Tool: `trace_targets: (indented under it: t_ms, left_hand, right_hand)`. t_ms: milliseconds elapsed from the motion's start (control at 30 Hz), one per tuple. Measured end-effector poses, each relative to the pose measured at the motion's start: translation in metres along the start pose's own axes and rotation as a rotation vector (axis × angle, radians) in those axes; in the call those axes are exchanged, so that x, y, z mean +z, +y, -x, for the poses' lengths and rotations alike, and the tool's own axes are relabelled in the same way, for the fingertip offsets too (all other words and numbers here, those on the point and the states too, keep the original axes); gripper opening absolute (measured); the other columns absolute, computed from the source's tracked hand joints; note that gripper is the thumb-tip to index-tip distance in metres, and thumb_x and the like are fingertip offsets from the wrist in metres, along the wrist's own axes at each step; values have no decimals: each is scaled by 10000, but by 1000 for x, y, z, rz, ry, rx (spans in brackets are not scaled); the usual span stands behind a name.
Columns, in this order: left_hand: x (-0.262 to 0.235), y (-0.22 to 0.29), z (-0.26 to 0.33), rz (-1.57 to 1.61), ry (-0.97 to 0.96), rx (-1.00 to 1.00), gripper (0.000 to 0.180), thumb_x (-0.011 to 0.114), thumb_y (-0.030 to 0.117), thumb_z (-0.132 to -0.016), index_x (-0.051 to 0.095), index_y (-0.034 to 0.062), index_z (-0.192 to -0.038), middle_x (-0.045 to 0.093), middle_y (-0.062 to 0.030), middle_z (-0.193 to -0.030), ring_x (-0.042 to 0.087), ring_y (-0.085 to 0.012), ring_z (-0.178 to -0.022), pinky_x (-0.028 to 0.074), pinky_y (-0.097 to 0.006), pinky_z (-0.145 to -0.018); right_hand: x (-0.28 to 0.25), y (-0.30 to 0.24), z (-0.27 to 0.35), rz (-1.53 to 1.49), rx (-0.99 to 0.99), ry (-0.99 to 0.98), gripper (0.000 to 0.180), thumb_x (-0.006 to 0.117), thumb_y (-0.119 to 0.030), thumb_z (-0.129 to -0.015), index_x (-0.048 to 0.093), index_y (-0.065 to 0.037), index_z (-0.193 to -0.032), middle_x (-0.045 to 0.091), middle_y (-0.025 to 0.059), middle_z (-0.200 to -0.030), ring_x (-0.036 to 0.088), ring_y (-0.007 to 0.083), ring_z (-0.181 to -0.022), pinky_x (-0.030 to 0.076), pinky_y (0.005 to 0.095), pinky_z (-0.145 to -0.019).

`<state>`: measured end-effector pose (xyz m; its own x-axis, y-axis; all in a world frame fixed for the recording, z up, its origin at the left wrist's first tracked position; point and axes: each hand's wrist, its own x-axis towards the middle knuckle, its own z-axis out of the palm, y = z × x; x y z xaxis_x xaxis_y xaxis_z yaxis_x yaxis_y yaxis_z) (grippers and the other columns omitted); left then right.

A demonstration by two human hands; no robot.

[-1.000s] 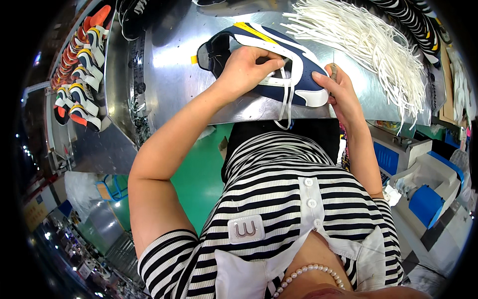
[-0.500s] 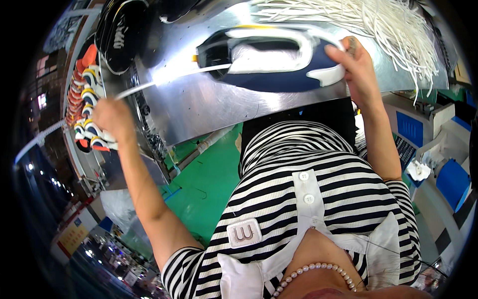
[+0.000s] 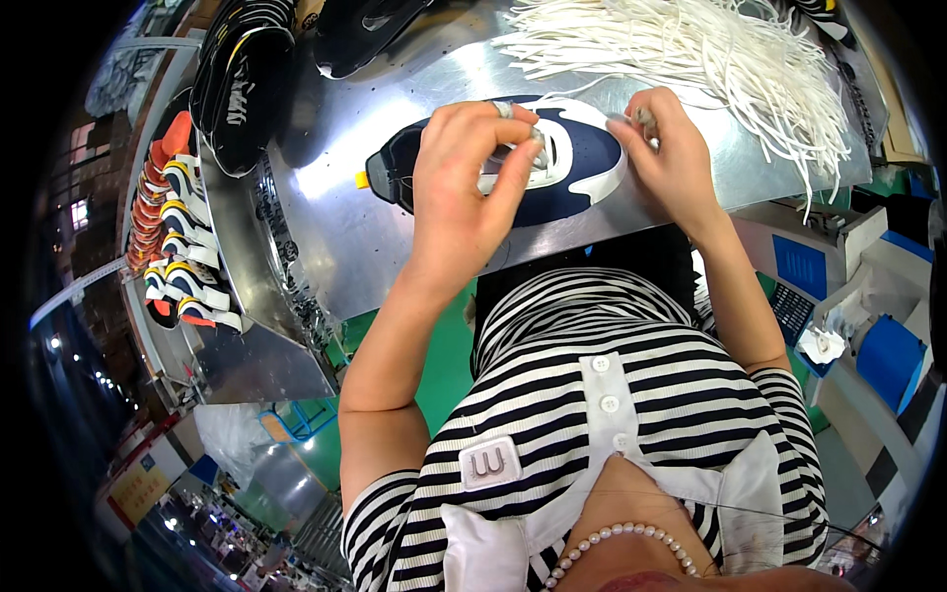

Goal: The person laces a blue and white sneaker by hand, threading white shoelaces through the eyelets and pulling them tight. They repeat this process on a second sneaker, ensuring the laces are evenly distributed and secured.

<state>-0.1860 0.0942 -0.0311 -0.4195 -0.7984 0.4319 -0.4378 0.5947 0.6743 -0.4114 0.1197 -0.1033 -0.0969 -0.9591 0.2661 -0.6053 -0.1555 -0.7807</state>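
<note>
A navy and white shoe upper (image 3: pixel 592 148) lies on the metal table, its toe to the right and its black heel end with a yellow tab to the left. Over its white lacing area is my left hand (image 3: pixel 469 173), thumb and fingertips drawn together in a pinch. Grey wraps cover some of its fingertips. Whatever is between them is too small to make out. My right hand (image 3: pixel 671 158) is beside the toe, thumb and forefinger closed toward each other and a wrap on one finger. Whether it holds a lace end cannot be seen.
A spread bundle of white laces (image 3: pixel 681 49) covers the back right of the metal table (image 3: pixel 365 257). Black shoe uppers (image 3: pixel 242 89) are stacked at the back left, and another black upper (image 3: pixel 365 35) lies near them. Orange-and-white uppers (image 3: pixel 182 237) stand in a row further left.
My left hand has come back from far left, where it pulled a white lace, to the lacing area. The upper now lies lower on the table; my right hand has left its toe.
</note>
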Motion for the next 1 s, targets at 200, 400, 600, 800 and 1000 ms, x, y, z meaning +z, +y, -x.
trace_targets:
  t_ms: [200, 400, 600, 800, 1000]
  left_hand:
    - [12, -16, 0, 145, 8, -208, 95, 700, 76, -846, 654, 8, -893, 685, -86, -946, 600, -245, -915, 467, -335, -833]
    - [10, -22, 2, 131, 39, -233, 85, 706, 71, -839, 669, 11, -887, 684, -87, -941, 607, -238, -921, 471, -325, -828]
    - [-3, -3, -5, 185, 101, -158, 100, 730, 39, -802, 694, 24, -894, 674, -85, -1004, 605, -240, -924, 471, -328, -829]
    - [-26, 23, -18, -131, 72, 137, 140, 764, 35, -739, 712, 56, -866, 679, -54, -1052, 559, -243, -960, 470, -342, -809]
    - [-20, 26, -26, -140, 93, 104, 133, 776, 67, -731, 728, 76, -854, 689, -65, -1129, 541, -254, -981, 470, -360, -832]
  right_hand:
    - [1, 2, -55, 136, -288, -303, 281, 684, -165, -847, 648, -101, -1118, 604, 44, -1140, 653, 243, -915, 507, 387, -793]
    - [-25, -29, -81, -182, 60, -582, 173, 631, -160, -895, 640, -77, -1046, 664, 46, -753, 519, 80, -576, 420, 246, -570]
    - [-54, -57, -91, -937, 328, -834, 253, 595, -190, -946, 640, 16, -1086, 695, 68, -816, 290, -31, -438, 215, 141, -366]
    - [-22, -53, -82, -1265, 433, -813, 246, 554, -109, -932, 636, 51, -1100, 703, 134, -1052, 288, -33, -450, 237, 126, -370]
    - [-11, -62, -73, -1021, 419, -733, 229, 680, -198, -911, 640, -12, -1038, 573, -53, -723, 311, -31, -454, 186, 149, -377]
